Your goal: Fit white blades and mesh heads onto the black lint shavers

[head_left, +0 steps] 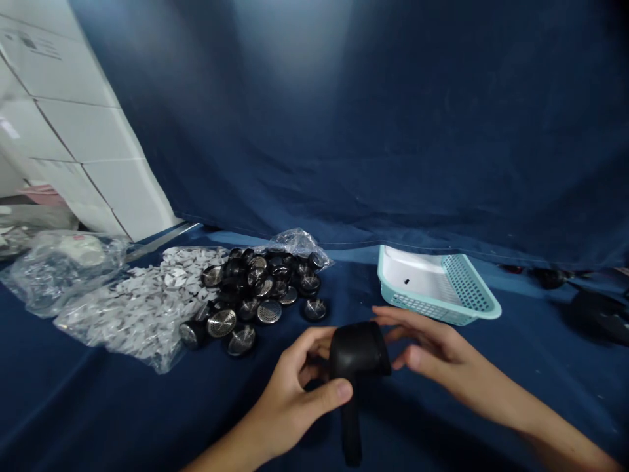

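Observation:
My left hand [305, 392] is wrapped around a black housing [358, 351] that has a wide, cup-like round head and a straight handle pointing down. My thumb presses on the neck where handle and head meet. My right hand [427, 347] is beside the flat rim of the head, its fingers apart and holding nothing; I cannot tell whether a fingertip touches the rim. Beyond my left hand lies a pile of black round parts [269, 312] with perforated, silvery faces. The inside of the housing is turned away from view.
A light teal plastic basket [455, 313] with a small black piece in it stands behind my right hand. On the left, a clear bag [142, 314] spills many small grey-white pieces. White boxes [115, 190] stand farther left, and dark objects [594, 311] lie at the far right.

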Motion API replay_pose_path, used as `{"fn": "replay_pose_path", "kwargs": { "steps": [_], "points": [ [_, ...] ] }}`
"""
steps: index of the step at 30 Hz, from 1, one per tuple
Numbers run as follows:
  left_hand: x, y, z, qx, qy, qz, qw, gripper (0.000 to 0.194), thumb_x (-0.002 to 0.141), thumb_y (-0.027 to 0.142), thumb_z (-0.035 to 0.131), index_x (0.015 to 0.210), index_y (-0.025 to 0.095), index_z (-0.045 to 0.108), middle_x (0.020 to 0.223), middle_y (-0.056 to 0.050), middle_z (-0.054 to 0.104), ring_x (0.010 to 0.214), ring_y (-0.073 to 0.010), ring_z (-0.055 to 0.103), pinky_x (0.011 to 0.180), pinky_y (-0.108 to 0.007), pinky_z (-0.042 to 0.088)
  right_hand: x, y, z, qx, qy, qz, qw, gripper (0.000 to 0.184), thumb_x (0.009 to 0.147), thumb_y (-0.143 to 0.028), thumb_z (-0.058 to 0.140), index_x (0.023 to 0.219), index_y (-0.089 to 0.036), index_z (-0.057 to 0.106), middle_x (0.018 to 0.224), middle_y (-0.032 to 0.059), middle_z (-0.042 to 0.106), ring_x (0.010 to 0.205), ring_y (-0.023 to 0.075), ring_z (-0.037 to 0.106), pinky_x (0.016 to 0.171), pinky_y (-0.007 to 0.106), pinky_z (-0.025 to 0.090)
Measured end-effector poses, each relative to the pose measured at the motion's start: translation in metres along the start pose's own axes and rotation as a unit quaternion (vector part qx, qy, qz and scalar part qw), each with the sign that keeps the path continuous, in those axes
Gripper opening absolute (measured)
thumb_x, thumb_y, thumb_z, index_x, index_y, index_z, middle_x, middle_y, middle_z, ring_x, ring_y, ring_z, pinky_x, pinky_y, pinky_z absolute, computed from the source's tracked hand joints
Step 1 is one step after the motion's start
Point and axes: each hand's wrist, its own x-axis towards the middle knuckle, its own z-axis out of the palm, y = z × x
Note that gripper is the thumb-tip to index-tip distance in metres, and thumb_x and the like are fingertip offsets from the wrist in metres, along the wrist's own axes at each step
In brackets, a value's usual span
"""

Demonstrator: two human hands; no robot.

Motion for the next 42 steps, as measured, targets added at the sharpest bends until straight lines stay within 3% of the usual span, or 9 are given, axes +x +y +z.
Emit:
{"fn": "replay_pose_path", "kwargs": {
  "steps": [4, 7, 10, 13, 15, 21, 26, 34, 42],
  "points": [
    [0.004, 0.0, -0.002, -0.025, -0.012, -0.018, 0.999, 0.047, 0.078, 0.039, 0.071, 0.118, 0.019, 0.056, 0.112, -0.01, 0.062, 0.105, -0.0255, 0.059, 0.088, -0.04, 0.046, 0.002, 0.0, 0.007, -0.027, -0.016, -0.038, 0.999, 0.061, 0.077, -0.033, 0.076, 0.132, -0.03, 0.052, 0.119, 0.0056, 0.061, 0.107, 0.022, 0.06, 0.093, 0.039, 0.051],
    [0.002, -0.001, -0.003, 0.027, 0.0, -0.013, 1.0, 0.058, 0.07, 0.033, 0.079, 0.121, 0.021, 0.054, 0.111, -0.008, 0.064, 0.104, -0.0257, 0.059, 0.09, -0.04, 0.045, 0.005, 0.004, 0.013, 0.01, -0.029, 0.026, 0.999, 0.039, 0.088, -0.045, 0.06, 0.117, -0.019, 0.063, 0.093, 0.0062, 0.068, 0.085, 0.0196, 0.065, 0.083, 0.038, 0.055],
    [0.002, -0.003, -0.004, 0.039, 0.013, -0.007, 0.999, 0.063, 0.066, 0.03, 0.082, 0.123, 0.022, 0.054, 0.11, -0.007, 0.064, 0.105, -0.0259, 0.059, 0.093, -0.041, 0.043, 0.007, 0.008, 0.013, 0.041, -0.028, 0.093, 0.994, 0.052, 0.094, -0.058, 0.04, 0.113, -0.017, 0.066, 0.088, 0.0082, 0.067, 0.076, 0.0197, 0.066, 0.068, 0.037, 0.057],
    [0.004, -0.003, -0.003, -0.029, 0.019, -0.041, 0.999, 0.053, 0.073, 0.036, 0.076, 0.119, 0.02, 0.056, 0.111, -0.009, 0.064, 0.106, -0.0258, 0.059, 0.09, -0.04, 0.045, 0.006, 0.01, 0.009, 0.048, -0.021, 0.034, 0.998, 0.053, 0.086, -0.051, 0.06, 0.133, -0.028, 0.049, 0.125, 0.0096, 0.057, 0.103, 0.0234, 0.062, 0.079, 0.038, 0.057],
    [0.005, -0.002, -0.002, -0.06, 0.02, -0.062, 0.996, 0.048, 0.074, 0.036, 0.075, 0.115, 0.019, 0.059, 0.112, -0.01, 0.064, 0.106, -0.0258, 0.058, 0.09, -0.04, 0.045, 0.005, 0.009, 0.009, 0.028, -0.021, -0.021, 0.999, 0.063, 0.078, -0.038, 0.074, 0.135, -0.032, 0.046, 0.132, 0.0071, 0.052, 0.115, 0.0236, 0.056, 0.092, 0.04, 0.052],
    [0.006, -0.001, -0.003, -0.036, 0.048, -0.077, 0.995, 0.061, 0.06, 0.028, 0.084, 0.116, 0.021, 0.061, 0.107, -0.007, 0.066, 0.104, -0.0268, 0.059, 0.094, -0.044, 0.042, 0.009, 0.011, 0.011, 0.017, -0.06, 0.014, 0.998, 0.045, 0.086, -0.041, 0.064, 0.126, -0.023, 0.054, 0.111, 0.0068, 0.065, 0.097, 0.0221, 0.063, 0.089, 0.044, 0.052],
    [0.008, -0.002, -0.003, -0.069, 0.036, -0.088, 0.993, 0.054, 0.066, 0.032, 0.08, 0.115, 0.02, 0.062, 0.111, -0.008, 0.066, 0.108, -0.0275, 0.057, 0.092, -0.042, 0.041, 0.011, 0.011, 0.013, 0.012, -0.072, 0.011, 0.997, 0.044, 0.088, -0.043, 0.061, 0.126, -0.022, 0.053, 0.11, 0.0067, 0.065, 0.096, 0.0209, 0.062, 0.087, 0.041, 0.052],
    [0.005, 0.002, -0.001, -0.093, 0.022, -0.065, 0.993, 0.042, 0.073, 0.035, 0.074, 0.11, 0.017, 0.064, 0.108, -0.008, 0.067, 0.107, -0.0273, 0.058, 0.093, -0.038, 0.04, 0.006, 0.011, 0.023, -0.022, 0.0, -0.074, 0.997, 0.029, 0.083, -0.032, 0.068, 0.107, -0.019, 0.059, 0.091, 0.004, 0.067, 0.085, 0.0192, 0.065, 0.077, 0.034, 0.054],
    [-0.002, -0.003, 0.001, -0.024, -0.001, -0.03, 0.999, 0.05, 0.071, 0.035, 0.077, 0.115, 0.019, 0.06, 0.106, -0.008, 0.066, 0.097, -0.0239, 0.06, 0.086, -0.037, 0.045, 0.002, 0.021, 0.027, 0.013, 0.01, -0.065, 0.998, 0.024, 0.079, -0.033, 0.07, 0.096, -0.02, 0.06, 0.083, 0.0026, 0.066, 0.079, 0.0189, 0.064, 0.07, 0.031, 0.052]
  ]
}}
